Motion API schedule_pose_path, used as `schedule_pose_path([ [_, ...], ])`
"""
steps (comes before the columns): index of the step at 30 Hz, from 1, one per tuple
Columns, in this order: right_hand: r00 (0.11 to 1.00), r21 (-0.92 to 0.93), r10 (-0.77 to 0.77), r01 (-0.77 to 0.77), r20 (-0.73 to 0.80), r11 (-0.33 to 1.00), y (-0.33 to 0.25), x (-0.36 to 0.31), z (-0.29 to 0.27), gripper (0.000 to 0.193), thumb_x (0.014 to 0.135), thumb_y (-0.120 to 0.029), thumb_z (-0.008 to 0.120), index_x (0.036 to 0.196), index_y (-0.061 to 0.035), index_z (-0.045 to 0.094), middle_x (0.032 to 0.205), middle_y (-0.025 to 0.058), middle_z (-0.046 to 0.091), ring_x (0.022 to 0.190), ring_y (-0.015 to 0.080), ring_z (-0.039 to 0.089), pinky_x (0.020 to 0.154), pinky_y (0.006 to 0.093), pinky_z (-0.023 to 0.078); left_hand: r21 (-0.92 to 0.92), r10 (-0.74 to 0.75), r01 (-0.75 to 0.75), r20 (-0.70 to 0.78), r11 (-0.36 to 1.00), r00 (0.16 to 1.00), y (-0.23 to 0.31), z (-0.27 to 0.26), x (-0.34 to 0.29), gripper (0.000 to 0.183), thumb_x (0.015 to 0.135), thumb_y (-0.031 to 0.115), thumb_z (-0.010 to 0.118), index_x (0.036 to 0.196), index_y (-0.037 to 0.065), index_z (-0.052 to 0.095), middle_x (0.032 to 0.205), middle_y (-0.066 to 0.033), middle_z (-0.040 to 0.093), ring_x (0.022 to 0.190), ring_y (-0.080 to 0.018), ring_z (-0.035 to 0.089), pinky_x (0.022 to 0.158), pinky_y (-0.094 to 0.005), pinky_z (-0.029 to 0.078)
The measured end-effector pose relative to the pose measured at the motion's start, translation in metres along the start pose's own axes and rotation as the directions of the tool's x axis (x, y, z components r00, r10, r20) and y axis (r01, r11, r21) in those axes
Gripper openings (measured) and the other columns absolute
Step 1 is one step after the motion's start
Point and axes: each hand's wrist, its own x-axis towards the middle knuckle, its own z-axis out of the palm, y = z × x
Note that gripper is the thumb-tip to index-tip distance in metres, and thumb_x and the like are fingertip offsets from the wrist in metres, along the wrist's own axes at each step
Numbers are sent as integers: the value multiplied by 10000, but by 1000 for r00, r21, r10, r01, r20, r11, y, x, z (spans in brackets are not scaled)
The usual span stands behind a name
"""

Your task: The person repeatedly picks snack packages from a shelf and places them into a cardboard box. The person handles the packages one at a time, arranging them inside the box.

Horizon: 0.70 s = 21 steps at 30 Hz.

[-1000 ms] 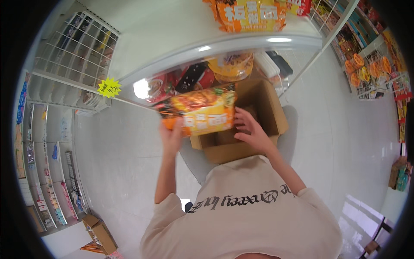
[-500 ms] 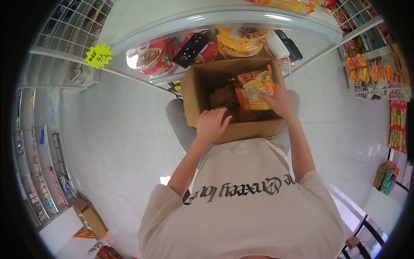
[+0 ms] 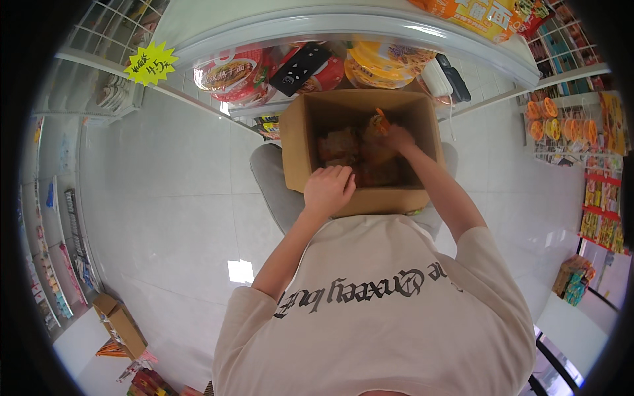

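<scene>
The person's beige T-shirt (image 3: 389,336) fills the near part of the view, dark lettering across it. Just beyond it stands an open cardboard box (image 3: 295,152). The left hand (image 3: 330,188) lies over the box's near edge, fingers loosely bent and thumb apart; whether it grips that edge cannot be told. The right hand (image 3: 398,138) reaches down inside, toward the box's right side, touching an orange packet (image 3: 382,123) whose bright end shows past the fingers; shadow hides whether they are closed on it. To the left of that packet, also within the box, lie dim reddish-brown packets (image 3: 340,144). Beyond the box are red bowl packages (image 3: 228,76), a black patterned slab (image 3: 300,69) lying tilted over some of them, yellow tubs (image 3: 383,66) and a white object (image 3: 436,79). Higher up, a white shelf (image 3: 356,26) bears an orange-and-yellow package (image 3: 482,16) at its right, and a yellow starburst tag (image 3: 152,64) hangs at its left.
</scene>
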Motion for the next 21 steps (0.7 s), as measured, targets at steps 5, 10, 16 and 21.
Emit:
schedule_pose_path([
  [5,991,325,-74,106,-109,940,78,89,91,855,784,-516,773,1487,-162,439,1208,252,666,1150,406,640,949,478,531,-3,28,-28,14,1000,999,0,2,3,54,862,156,666,867,108,641,733,-31,625,679,-216,624,637,-364,482],
  [10,992,227,-32,58,-119,972,81,100,112,837,834,-446,743,1529,-175,362,1182,250,673,1112,404,660,923,483,542,11,12,-12,-21,1000,1000,-1,0,-1,124,876,190,653,810,105,591,705,-49,594,660,-228,613,634,-367,479],
  [16,996,9,74,-74,-57,997,39,65,89,608,881,-396,682,1406,-133,526,1194,200,677,1117,360,667,914,471,548,28,25,-24,-15,999,1000,-3,4,-3,49,847,147,676,876,114,653,730,-18,623,680,-201,628,629,-344,480],
  [21,969,-213,-166,126,-182,969,-15,-9,53,427,950,-359,568,1303,-123,616,1263,154,661,1235,303,606,1036,502,459,31,27,-26,-9,999,1000,-3,5,-3,48,843,143,679,873,116,654,730,-13,623,676,-194,625,627,-339,480],
])
